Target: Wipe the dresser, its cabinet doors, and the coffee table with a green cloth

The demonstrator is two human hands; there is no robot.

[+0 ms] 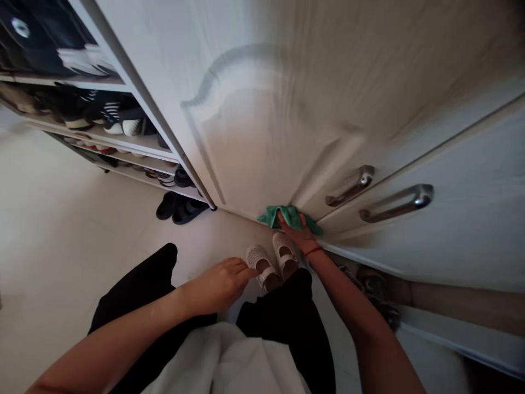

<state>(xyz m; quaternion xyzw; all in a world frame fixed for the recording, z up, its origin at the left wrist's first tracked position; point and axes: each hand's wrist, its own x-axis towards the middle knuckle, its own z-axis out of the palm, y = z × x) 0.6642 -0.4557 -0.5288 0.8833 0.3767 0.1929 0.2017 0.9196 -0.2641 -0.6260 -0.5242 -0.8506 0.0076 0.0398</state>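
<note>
My right hand (301,234) presses a green cloth (287,215) against the bottom edge of a white cabinet door (254,126); a red thread circles that wrist. My left hand (219,282) hangs in front of my knees with its fingers loosely curled and nothing visible in it. Below the hands are my two white perforated shoes (270,262) and my black trousers (287,323).
Two metal bar handles (396,202) sit on the cabinet doors to the right. At the left, open shelves hold several shoes (106,117), and dark slippers (178,208) lie on the pale floor (61,241).
</note>
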